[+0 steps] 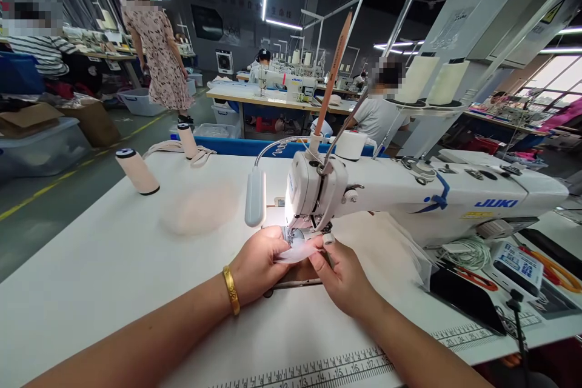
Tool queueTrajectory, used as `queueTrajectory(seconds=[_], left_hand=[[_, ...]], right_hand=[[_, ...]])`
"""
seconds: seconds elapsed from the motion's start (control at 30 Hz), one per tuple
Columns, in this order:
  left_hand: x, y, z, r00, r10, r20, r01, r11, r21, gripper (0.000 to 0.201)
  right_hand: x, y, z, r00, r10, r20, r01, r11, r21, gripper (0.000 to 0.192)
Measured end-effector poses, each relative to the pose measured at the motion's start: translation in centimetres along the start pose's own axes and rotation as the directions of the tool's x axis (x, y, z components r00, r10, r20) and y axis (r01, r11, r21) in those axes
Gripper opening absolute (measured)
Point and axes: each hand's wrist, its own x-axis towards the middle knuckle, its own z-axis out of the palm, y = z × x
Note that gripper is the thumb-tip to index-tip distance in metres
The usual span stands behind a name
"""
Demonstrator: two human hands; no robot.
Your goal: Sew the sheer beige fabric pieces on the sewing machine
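Note:
A white sewing machine [313,191] stands before me, its lamp [255,197] lighting the needle area. Pale, sheer fabric [297,251] lies under the presser foot [294,236]. My left hand [261,260], with a gold bracelet [231,290] at the wrist, pinches the fabric's left side close to the foot. On the other side, my right hand [339,270] grips the right edge between thumb and fingers. The needle tip is too small to make out.
Two thread cones [137,171] stand at the table's far left, by a fabric strip [204,154]. More sheer fabric [382,242] lies right of the needle. A black phone-like slab [466,300], cables [468,254] and a printed ruler [318,370] are nearer. Several people work beyond.

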Motion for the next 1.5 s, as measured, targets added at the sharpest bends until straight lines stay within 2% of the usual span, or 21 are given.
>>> queueTrajectory(seconds=[0.07,0.17,0.23,0.3,0.57,0.7,0.9,0.97,1.03,1.13,1.27,1.33,1.4,1.5], left_hand=[[-0.7,-0.1,0.3,0.989,0.144,-0.032,-0.141,0.987,0.084,0.027],[-2.0,-0.2,0.7,0.948,0.308,-0.084,-0.283,0.932,0.227,0.028],[-2.7,0.0,0.9,0.938,0.336,-0.088,-0.303,0.915,0.268,0.031],[-3.1,0.2,0.9,0.936,0.34,-0.087,-0.304,0.909,0.286,0.031],[-2.4,0.0,1.0,0.918,0.376,-0.124,-0.316,0.885,0.341,0.031],[-1.8,-0.6,0.9,0.926,0.361,-0.109,-0.296,0.876,0.38,0.028],[-0.9,-1.2,0.7,0.94,0.334,-0.073,-0.273,0.862,0.427,0.036],[-0.7,-1.4,0.6,0.955,0.292,-0.046,-0.247,0.874,0.418,0.034],[-0.5,-1.7,0.5,0.969,0.245,-0.029,-0.217,0.902,0.374,0.03],[-0.2,-2.0,0.0,0.991,0.135,0.018,-0.136,0.964,0.228,0.027],[0.6,-1.8,-1.1,0.991,-0.07,0.114,0.067,0.997,0.032,0.028],[0.8,-1.8,-1.4,0.984,-0.107,0.143,0.107,0.994,0.011,0.032],[0.7,-1.9,-1.4,0.987,-0.072,0.141,0.067,0.997,0.04,0.035],[-0.1,-1.9,-1.1,0.992,0.103,0.078,-0.115,0.978,0.175,0.031]], right_hand=[[-0.2,0.1,-0.5,0.986,-0.108,0.125,0.12,0.988,-0.099,0.018],[-0.5,0.1,-1.1,0.905,-0.277,0.323,0.353,0.912,-0.208,0.015],[-0.6,0.0,-1.3,0.877,-0.321,0.358,0.42,0.872,-0.249,0.013],[-0.6,-0.1,-1.4,0.874,-0.326,0.361,0.433,0.859,-0.272,0.013],[-0.3,0.4,-1.1,0.896,-0.297,0.33,0.398,0.868,-0.297,0.012],[-0.1,1.0,-0.8,0.913,-0.263,0.311,0.365,0.867,-0.339,0.015],[0.0,2.0,-0.4,0.929,-0.246,0.276,0.343,0.854,-0.391,0.014],[0.0,2.2,-0.1,0.933,-0.244,0.266,0.335,0.86,-0.385,0.011],[0.1,2.2,0.2,0.93,-0.257,0.261,0.34,0.87,-0.356,0.02],[0.3,1.9,0.8,0.938,-0.264,0.224,0.326,0.892,-0.314,0.025],[0.8,1.0,1.1,0.989,-0.097,0.108,0.121,0.962,-0.246,0.021],[1.0,0.7,1.0,0.996,-0.008,0.091,0.027,0.979,-0.204,0.022],[1.0,0.7,0.9,0.995,0.016,0.102,0.004,0.98,-0.197,0.023],[0.6,0.8,0.6,0.974,-0.094,0.208,0.145,0.959,-0.244,0.024]])
